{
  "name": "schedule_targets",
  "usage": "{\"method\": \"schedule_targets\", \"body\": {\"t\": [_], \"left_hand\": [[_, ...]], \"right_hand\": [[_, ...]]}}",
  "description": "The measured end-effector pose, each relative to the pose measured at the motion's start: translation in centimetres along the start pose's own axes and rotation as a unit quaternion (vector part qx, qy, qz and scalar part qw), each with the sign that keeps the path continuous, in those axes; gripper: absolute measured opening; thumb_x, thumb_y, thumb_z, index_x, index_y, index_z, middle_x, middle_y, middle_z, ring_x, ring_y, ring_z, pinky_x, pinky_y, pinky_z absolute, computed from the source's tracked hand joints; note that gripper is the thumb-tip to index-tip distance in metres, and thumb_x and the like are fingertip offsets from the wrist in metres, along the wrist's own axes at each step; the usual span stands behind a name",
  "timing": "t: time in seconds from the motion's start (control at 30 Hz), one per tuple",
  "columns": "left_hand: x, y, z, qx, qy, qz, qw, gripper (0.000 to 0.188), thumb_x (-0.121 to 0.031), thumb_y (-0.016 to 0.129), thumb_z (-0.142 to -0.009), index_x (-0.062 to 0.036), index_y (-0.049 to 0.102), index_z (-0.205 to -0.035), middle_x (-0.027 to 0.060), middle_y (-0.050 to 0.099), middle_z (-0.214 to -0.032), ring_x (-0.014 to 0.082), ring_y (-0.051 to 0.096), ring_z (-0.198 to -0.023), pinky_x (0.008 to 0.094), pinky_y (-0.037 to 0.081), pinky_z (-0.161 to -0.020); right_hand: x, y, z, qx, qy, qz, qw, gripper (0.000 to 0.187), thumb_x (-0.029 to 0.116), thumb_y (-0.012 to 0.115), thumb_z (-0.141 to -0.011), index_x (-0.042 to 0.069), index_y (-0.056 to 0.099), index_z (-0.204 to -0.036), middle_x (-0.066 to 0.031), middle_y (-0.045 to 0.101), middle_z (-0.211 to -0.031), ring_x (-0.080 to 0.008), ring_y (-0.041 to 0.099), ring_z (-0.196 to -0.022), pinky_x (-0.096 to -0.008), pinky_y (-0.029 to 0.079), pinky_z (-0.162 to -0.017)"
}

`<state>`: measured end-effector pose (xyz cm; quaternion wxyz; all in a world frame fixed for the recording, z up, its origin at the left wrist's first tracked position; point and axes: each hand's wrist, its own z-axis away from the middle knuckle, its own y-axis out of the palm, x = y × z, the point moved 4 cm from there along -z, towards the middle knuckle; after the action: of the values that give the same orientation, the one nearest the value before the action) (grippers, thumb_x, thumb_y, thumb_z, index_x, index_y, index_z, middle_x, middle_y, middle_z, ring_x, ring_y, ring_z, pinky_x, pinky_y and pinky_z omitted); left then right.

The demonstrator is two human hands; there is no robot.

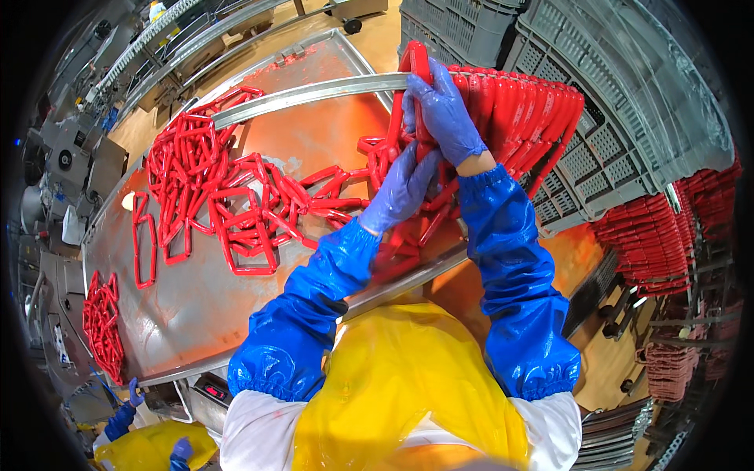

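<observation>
A loop of red sausage links is gripped at the metal rod by the gloved right hand, its fingers wrapped around it. Just below, the links are touched by the left hand; whether its fingers are fully closed cannot be told. More loops are hung close together along the rod to the right, beside grey crates. Tangled links are spread over the metal surface, with a separate heap placed near its left edge.
</observation>
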<state>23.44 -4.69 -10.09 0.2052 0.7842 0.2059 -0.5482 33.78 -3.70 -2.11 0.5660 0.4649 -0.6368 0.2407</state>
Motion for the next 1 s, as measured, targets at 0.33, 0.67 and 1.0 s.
{"method": "schedule_targets", "body": {"t": [0.33,0.67,1.0], "left_hand": [[-2.6,-1.4,-6.6,-0.047,-0.169,0.099,0.979,0.041,-0.045,0.046,-0.098,-0.0066,0.058,-0.089,0.0005,0.051,-0.065,0.0082,0.045,-0.053,0.0279,0.038,-0.046],[4.1,-4.4,-5.0,-0.082,0.008,-0.053,0.995,0.024,-0.029,0.051,-0.096,-0.0063,0.055,-0.104,0.0040,0.058,-0.075,0.0154,0.057,-0.070,0.0305,0.049,-0.064],[12.2,-11.2,14.4,0.222,-0.306,-0.511,0.772,0.024,-0.017,0.059,-0.086,-0.0087,0.062,-0.109,0.0143,0.066,-0.095,0.0248,0.064,-0.091,0.0356,0.051,-0.077]], "right_hand": [[2.1,-1.8,5.6,-0.110,-0.238,0.163,0.951,0.023,0.001,0.058,-0.087,0.000,0.063,-0.109,-0.0119,0.062,-0.104,-0.0208,0.063,-0.092,-0.0304,0.049,-0.084],[3.1,1.1,9.1,-0.062,-0.362,0.200,0.908,0.023,-0.009,0.059,-0.078,0.001,0.065,-0.098,-0.0129,0.062,-0.096,-0.0267,0.062,-0.093,-0.0348,0.050,-0.082],[-17.9,1.6,13.8,0.339,-0.088,0.612,0.709,0.036,0.037,0.064,-0.083,0.007,0.063,-0.102,-0.0166,0.064,-0.093,-0.0355,0.062,-0.085,-0.0457,0.047,-0.079]]}}
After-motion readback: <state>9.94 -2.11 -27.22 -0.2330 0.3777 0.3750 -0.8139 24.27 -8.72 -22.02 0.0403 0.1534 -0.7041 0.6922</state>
